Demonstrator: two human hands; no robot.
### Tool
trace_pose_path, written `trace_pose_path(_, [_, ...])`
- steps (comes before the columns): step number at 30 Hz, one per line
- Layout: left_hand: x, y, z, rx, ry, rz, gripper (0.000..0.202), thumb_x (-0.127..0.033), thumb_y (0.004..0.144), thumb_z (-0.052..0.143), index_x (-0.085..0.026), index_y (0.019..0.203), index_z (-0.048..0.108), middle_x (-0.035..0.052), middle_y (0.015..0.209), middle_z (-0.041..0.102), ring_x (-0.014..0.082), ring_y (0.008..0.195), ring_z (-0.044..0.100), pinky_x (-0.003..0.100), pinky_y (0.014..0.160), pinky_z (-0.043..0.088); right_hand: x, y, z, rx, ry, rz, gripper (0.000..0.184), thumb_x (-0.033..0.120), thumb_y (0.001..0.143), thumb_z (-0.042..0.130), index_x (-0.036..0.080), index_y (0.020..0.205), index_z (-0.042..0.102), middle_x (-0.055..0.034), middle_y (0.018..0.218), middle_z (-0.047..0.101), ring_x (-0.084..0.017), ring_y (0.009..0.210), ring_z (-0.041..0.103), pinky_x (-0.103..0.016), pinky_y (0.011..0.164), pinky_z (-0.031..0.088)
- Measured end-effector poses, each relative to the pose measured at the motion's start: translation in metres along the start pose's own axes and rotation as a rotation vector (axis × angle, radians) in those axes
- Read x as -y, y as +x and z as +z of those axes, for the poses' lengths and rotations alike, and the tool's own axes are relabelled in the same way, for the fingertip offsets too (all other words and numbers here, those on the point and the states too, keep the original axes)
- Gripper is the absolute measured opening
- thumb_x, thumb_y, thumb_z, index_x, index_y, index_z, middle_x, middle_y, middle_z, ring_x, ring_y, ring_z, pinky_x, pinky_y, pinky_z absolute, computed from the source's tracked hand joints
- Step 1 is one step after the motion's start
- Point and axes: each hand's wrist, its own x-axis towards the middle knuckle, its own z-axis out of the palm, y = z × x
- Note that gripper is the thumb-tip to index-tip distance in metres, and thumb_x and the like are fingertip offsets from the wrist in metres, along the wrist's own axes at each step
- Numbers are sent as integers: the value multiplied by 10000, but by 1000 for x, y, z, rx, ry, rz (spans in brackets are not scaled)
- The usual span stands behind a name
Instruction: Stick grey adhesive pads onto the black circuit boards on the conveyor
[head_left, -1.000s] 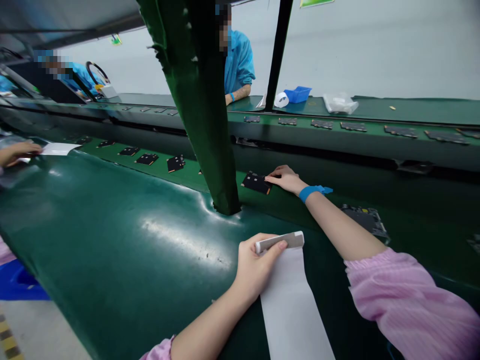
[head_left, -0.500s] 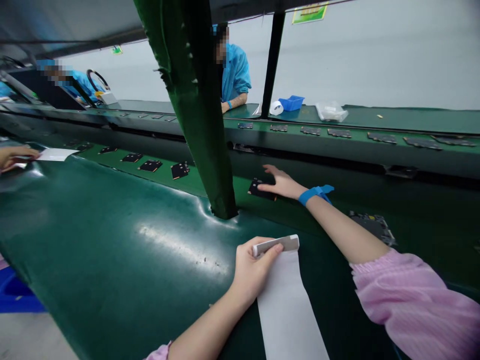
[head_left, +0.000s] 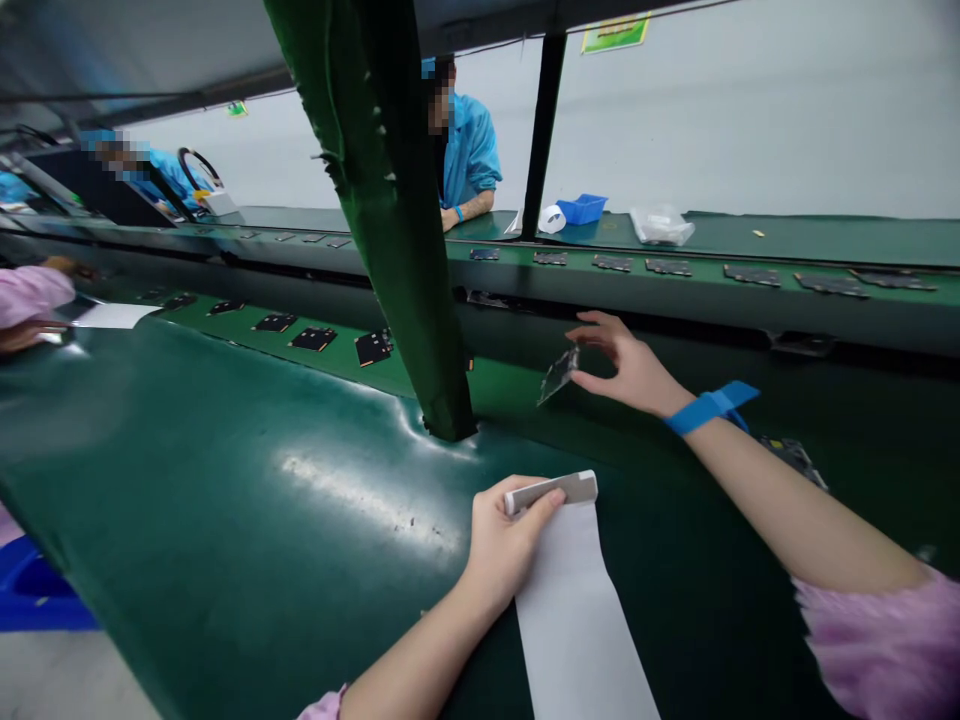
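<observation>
Board (head_left: 559,376): tilted steeply over the green belt (head_left: 510,385), just right of the post (head_left: 390,220), at the fingertips of the right hand (head_left: 628,368). Thumb meets its right edge; forefinger arched above, leaving a gap; the other fingers' contact is unclear. Board taken as pinched; whether its lower corner touches the belt cannot be told. Blue band (head_left: 709,407) around the right wrist. Left hand (head_left: 504,530), nearer the viewer: fingers closed around the rolled end of a white strip (head_left: 574,610), thumb pressed on top; strip runs down past the lower picture edge. A second board (head_left: 795,458) lies right, partly hidden by the right forearm. Left of the post, a row of dark boards (head_left: 313,339) lies spaced along the belt. Far left: co-worker's pink sleeve (head_left: 34,293), white sheet (head_left: 116,316) beside it. Across the line: co-worker in blue (head_left: 469,150), blue tray (head_left: 581,209), clear bag (head_left: 661,225).
</observation>
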Motion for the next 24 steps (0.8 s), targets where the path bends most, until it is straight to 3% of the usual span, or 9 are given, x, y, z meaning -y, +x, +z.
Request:
trace_pose_path(5, [0, 0, 0, 1, 6, 5, 163, -320, 714, 718, -162, 734, 752, 57, 726, 739, 199, 694, 659, 270, 623, 495, -10, -54, -18, 259, -87, 247, 765, 478, 662, 682, 246, 1346, 430, -124, 1360, 519, -349, 1284, 442, -560, 1045, 379])
trace_pose_path(7, [0, 0, 0, 5, 5, 14, 170, -327, 715, 719, -162, 739, 753, 58, 726, 739, 198, 693, 657, 271, 622, 495, 2, -67, -18, 307, -114, 264, 604, 504, 687, 667, 275, 1235, 555, -101, 1360, 525, -363, 1314, 398, -574, 1040, 374])
trace_pose_path(9, [-1, 0, 0, 4, 5, 17, 175, -329, 711, 720, -159, 736, 751, 59, 723, 740, 198, 687, 656, 271, 618, 495, 24, -75, -16, 307, -57, 210, 362, 515, 779, 589, 288, 1053, 656, -80, 1284, 582, -333, 1265, 466, -533, 1018, 414])
trace_pose_path(12, [-1, 0, 0, -1, 17, 18, 171, -325, 707, 723, -157, 728, 748, 56, 709, 737, 187, 665, 647, 265, 608, 491, 61, -78, -10, 305, 26, 129, 266, 499, 850, 524, 291, 858, 690, -65, 1145, 632, -275, 1096, 595, -444, 920, 501])
trace_pose_path(15, [1, 0, 0, -3, 22, 14, 174, -329, 707, 729, -158, 733, 749, 50, 697, 732, 177, 650, 637, 256, 599, 482, 81, -76, -5, 308, 33, 99, 252, 492, 855, 527, 298, 821, 683, -58, 1113, 617, -258, 1055, 604, -406, 867, 523])
trace_pose_path(21, [2, 0, 0, 27, 1, 14, 180, -330, 718, 728, -155, 752, 755, 53, 715, 733, 174, 662, 639, 254, 613, 480, 83, -74, -2, 371, 12, 94, 267, 483, 855, 524, 286, 730, 654, -55, 1115, 588, -256, 1073, 584, -394, 868, 513])
trace_pose_path(24, [1, 0, -1, 14, -10, 1, 196, -342, 719, 726, -150, 752, 754, 56, 721, 733, 179, 670, 644, 255, 614, 481, 83, -69, -5, 295, 15, 110, 316, 523, 856, 502, 280, 705, 636, -67, 1052, 586, -254, 1020, 593, -397, 867, 505])
